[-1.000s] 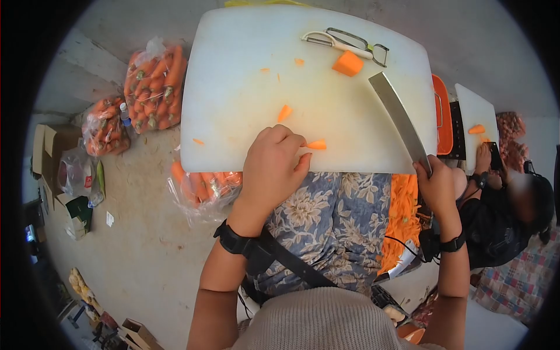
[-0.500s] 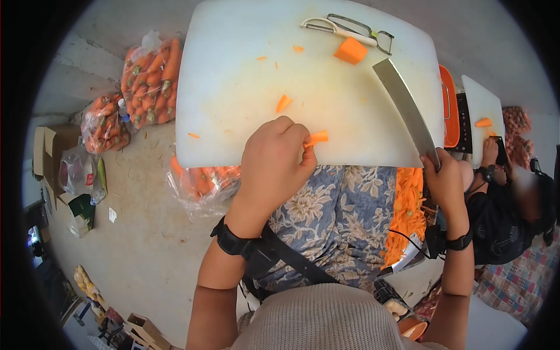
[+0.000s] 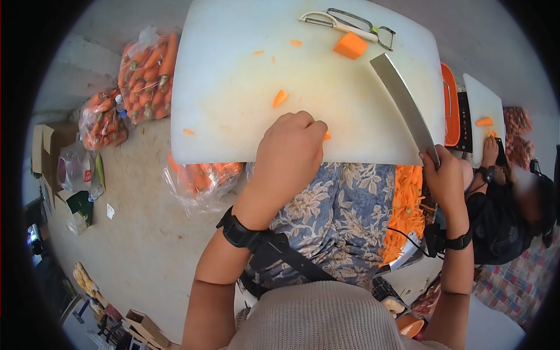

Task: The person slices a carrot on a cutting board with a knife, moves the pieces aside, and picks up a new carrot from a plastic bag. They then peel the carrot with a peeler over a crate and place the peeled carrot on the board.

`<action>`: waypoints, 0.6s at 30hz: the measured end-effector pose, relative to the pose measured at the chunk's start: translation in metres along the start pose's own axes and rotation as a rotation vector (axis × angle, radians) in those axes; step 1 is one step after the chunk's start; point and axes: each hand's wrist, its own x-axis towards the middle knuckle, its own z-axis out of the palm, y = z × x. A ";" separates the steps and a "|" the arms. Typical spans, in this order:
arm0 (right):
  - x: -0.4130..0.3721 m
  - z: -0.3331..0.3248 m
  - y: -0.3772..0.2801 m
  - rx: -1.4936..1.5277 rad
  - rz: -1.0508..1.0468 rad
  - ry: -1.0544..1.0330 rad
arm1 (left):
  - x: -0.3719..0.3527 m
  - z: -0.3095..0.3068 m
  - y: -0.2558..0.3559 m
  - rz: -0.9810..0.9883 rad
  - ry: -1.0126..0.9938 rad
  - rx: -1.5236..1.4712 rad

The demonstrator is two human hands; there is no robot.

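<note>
My left hand is closed over the near edge of the white cutting board. From behind its fingers shows a bit of cut carrot; the rest is hidden. The handle of a broad kitchen knife is in my right hand, at the board's near right edge. Its blade slants up and left over the board. A carrot chunk lies beyond the blade, beside two peelers. Near my left hand rests a small carrot wedge, with several scraps scattered around.
Bags of carrots stand on the floor at left, and another bag sits under the board's near edge. Carrot strips fill a container beside my lap. To the right are an orange tub and a co-worker's hand at another board.
My left hand has moved a little right, now covering most of the carrot pieces that showed at its fingertips. My right hand and the knife have hardly moved.
</note>
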 end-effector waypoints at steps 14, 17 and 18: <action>-0.024 -0.016 -0.060 0.081 -0.368 -0.112 | -0.022 0.011 0.004 0.100 0.238 -0.099; -0.022 -0.013 -0.068 0.013 -0.482 -0.167 | -0.033 0.020 -0.003 0.071 0.206 -0.043; -0.021 -0.012 -0.068 0.010 -0.484 -0.173 | -0.034 0.021 -0.003 0.066 0.206 -0.046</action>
